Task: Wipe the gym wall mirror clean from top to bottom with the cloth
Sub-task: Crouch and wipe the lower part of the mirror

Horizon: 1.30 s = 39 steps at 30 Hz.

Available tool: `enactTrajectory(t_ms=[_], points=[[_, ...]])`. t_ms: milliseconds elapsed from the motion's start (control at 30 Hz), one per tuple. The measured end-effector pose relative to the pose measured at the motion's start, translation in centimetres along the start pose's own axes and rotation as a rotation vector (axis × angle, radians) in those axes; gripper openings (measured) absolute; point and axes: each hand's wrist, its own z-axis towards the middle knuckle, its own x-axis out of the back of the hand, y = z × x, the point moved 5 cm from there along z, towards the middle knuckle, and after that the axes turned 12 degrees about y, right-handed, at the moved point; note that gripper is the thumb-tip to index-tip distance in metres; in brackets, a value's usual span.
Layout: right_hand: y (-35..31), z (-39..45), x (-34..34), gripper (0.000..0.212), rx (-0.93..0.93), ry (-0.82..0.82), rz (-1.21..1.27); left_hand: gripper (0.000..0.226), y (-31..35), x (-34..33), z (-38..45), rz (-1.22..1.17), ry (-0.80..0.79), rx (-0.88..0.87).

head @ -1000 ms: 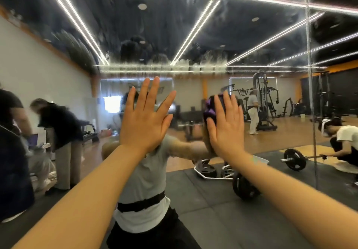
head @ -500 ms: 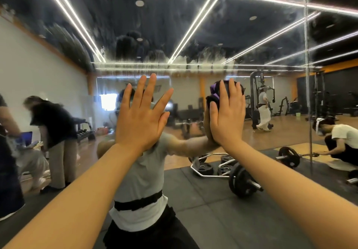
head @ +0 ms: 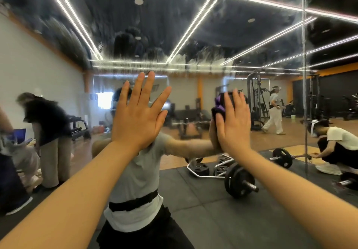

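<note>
The right hand (head: 233, 122), right of centre in the frame, has straight fingers flat against a crumpled purple-and-black cloth (head: 219, 105), pressing it to the large glass wall mirror (head: 193, 26). The left hand (head: 138, 116), at centre, is spread flat with nothing in it, its palm seemingly braced on the glass. A band of streaky, smeared residue runs across the mirror above both hands, in the upper half of the frame.

The bare left palm may well leave fresh prints on the glass. Since the cloth is only pressed and not gripped, it could slip from under the palm during a stroke. No containers can be made out near the hands.
</note>
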Motion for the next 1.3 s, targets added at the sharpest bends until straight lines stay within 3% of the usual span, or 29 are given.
enactTrajectory(t_ms=[233, 700, 967, 1100, 1300], points=[[1.0, 10.0, -0.3, 0.062, -0.125, 0.025, -0.003, 0.060, 0.2, 0.2, 0.1, 0.006, 0.003, -0.006], [2.9, -2.3, 0.6, 0.060, -0.078, 0.068, 0.023, 0.060, 0.2, 0.3, 0.2, -0.002, 0.000, 0.001], [3.3, -4.7, 1.2, 0.059, -0.057, 0.046, 0.033, 0.060, 0.3, 0.9, 0.5, 0.002, 0.009, -0.015], [3.8, -1.8, 1.0, 0.061, -0.051, 0.028, 0.041, 0.060, 0.3, 0.9, 0.5, 0.010, -0.001, -0.017], [4.5, 8.3, 0.5, 0.063, -0.187, 0.034, 0.025, 0.060, 0.3, 0.9, 0.5, 0.007, 0.005, -0.026]])
